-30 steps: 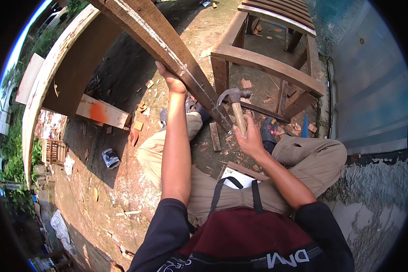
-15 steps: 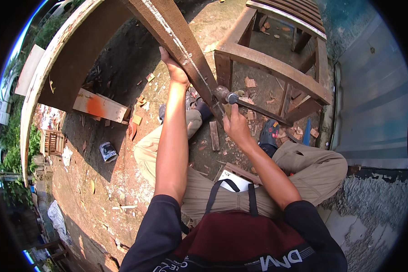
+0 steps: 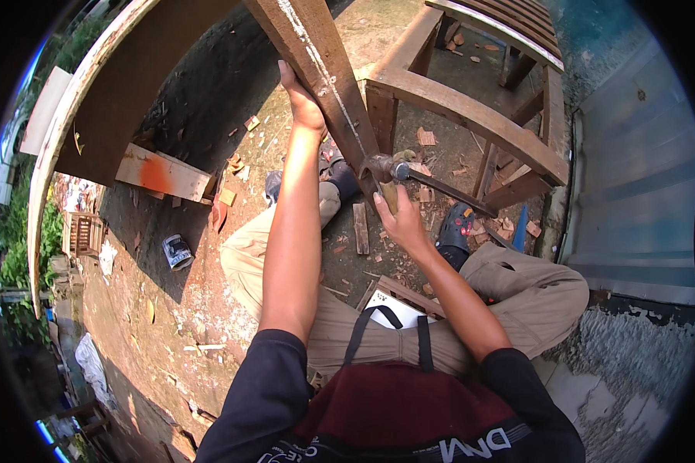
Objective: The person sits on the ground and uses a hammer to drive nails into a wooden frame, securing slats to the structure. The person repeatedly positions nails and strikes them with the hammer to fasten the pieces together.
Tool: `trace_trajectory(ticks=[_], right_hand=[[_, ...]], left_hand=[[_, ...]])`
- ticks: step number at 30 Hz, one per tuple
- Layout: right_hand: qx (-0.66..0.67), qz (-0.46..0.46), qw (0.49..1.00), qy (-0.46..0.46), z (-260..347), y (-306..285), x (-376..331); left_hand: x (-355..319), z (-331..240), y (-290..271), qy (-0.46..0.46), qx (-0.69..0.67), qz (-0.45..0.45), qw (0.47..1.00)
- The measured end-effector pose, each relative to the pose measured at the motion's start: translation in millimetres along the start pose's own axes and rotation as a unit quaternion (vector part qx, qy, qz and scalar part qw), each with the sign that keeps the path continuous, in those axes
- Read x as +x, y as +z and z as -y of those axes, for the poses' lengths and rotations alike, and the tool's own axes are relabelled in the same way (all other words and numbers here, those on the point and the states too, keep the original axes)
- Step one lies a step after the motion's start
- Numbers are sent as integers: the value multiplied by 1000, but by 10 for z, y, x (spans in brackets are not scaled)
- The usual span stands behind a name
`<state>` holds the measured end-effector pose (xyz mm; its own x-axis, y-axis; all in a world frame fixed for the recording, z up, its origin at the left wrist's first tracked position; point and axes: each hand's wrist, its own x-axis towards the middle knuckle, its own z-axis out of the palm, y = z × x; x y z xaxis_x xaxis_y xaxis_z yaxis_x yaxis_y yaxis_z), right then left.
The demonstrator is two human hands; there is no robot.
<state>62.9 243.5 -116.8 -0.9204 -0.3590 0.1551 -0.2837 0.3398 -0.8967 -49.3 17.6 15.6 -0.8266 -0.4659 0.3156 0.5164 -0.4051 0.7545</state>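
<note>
While the person sits on the dirt ground (image 3: pixel 170 324) with legs stretched forward, both arms reach up to a slanting wooden beam (image 3: pixel 316 69). The left hand (image 3: pixel 305 104) lies against the left side of the beam, its fingers wrapped around the edge. The right hand (image 3: pixel 401 224) has its fingers clamped on the wooden handle of a hammer (image 3: pixel 386 174), whose metal head sits against the lower end of the beam, where the beam meets a wooden frame (image 3: pixel 471 116). That frame stands just beyond the person's feet, with a slatted wooden piece (image 3: pixel 510 19) at the top right. A short board with an orange patch (image 3: pixel 162 174) lies to the left on the ground, and a small tin can (image 3: pixel 177 251) rests near it. Wood chips are scattered around the shoes. A white sheet in a wooden frame (image 3: pixel 390 312) lies on the lap.
</note>
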Motion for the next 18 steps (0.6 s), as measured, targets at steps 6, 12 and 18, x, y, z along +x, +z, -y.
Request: trace_trajectory(ticks=[6, 12, 18], right_hand=[[206, 108, 965, 123, -385, 51, -63], [-2, 102, 994, 47, 8, -322, -48], [-101, 313, 894, 304, 470, -1042, -159]], left_hand=[[-56, -22, -46, -24, -30, -13, 999], [-385, -159, 175, -53, -2, -3, 999], [-618, -29, 381, -73, 24, 99, 992]])
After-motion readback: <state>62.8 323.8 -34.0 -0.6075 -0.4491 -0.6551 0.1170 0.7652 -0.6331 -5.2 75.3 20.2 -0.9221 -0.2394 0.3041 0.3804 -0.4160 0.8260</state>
